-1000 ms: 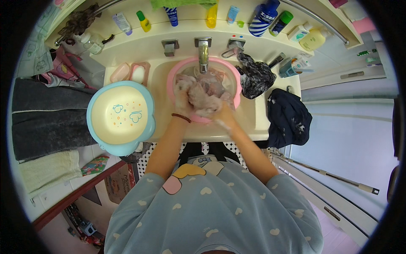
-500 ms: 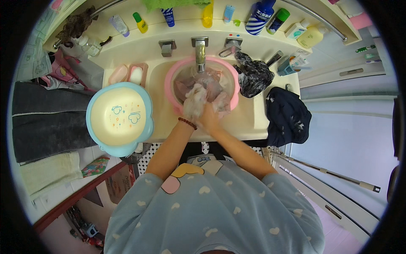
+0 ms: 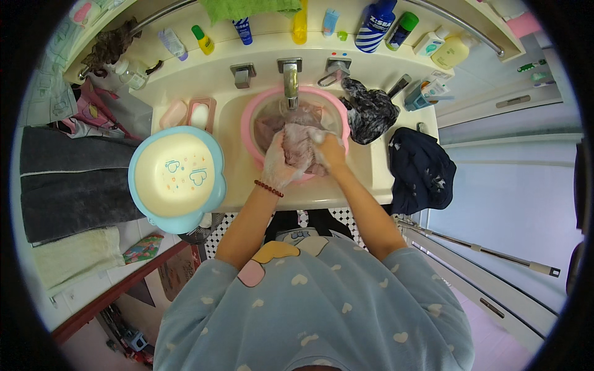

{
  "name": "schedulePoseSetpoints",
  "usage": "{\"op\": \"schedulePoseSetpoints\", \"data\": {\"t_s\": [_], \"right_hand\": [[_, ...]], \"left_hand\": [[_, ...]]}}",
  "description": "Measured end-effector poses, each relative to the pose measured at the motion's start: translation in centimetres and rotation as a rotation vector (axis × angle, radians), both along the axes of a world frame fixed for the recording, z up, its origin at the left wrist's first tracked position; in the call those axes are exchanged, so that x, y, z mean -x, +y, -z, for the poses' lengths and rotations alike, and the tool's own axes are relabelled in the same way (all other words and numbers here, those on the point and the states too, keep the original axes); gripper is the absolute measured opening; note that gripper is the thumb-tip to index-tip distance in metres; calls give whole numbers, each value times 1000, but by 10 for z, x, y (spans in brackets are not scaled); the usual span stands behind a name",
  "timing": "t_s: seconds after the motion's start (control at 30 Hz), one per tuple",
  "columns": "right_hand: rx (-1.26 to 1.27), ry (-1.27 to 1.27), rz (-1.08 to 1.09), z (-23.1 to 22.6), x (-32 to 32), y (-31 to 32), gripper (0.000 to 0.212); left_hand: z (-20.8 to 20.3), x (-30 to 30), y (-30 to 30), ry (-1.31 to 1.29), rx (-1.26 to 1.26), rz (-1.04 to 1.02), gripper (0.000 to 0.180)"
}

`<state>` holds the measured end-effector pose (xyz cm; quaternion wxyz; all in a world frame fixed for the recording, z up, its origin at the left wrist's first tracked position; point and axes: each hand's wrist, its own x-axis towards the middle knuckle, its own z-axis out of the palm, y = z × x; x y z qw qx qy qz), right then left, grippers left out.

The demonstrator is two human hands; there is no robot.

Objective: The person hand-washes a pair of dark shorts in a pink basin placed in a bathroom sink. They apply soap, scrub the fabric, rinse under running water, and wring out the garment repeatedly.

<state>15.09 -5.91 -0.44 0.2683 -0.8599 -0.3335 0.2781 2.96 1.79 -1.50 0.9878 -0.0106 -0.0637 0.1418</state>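
Observation:
A pink-rimmed basin (image 3: 249, 114) stands in the sink under the faucet (image 3: 291, 86), with wet pinkish cloth in it. Over its near side, my left hand (image 3: 281, 166) and my right hand (image 3: 328, 150) grip a wet, pinkish-grey garment (image 3: 298, 145) between them. Suds coat both hands, the left one most. The fingers of each are closed on the fabric and partly hidden by it. A beaded bracelet circles my left wrist.
A soapy black garment (image 3: 373, 116) lies right of the basin; a dark navy garment (image 3: 422, 170) drapes over the counter's right edge. At left sit a blue-rimmed basin (image 3: 219, 179) and a soap dish (image 3: 202, 102). Several bottles and tubes line the back ledge.
My hands, close together before, have moved apart, with the right hand shifting right and up. The garment now spreads out between them.

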Motion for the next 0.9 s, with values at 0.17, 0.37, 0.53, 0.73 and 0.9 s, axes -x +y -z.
{"op": "schedulePoseSetpoints", "data": {"t_s": [0.17, 0.37, 0.53, 0.73, 0.9], "right_hand": [[-469, 1016, 205, -19, -49, -25, 35], [-734, 1010, 263, -48, -36, -23, 27], [-677, 23, -195, -66, 63, -12, 21], [-201, 167, 15, -26, 27, 13, 25], [-270, -240, -140, -51, 78, 3, 31]], "left_hand": [[-68, 27, -3, 670, 255, -319, 27], [-60, 25, -4, 776, 80, -280, 25], [42, 28, 2, 372, -675, -295, 28], [-22, -17, -53, 1018, 95, -212, 32], [-10, -1, -20, 698, -378, -203, 29]]}}
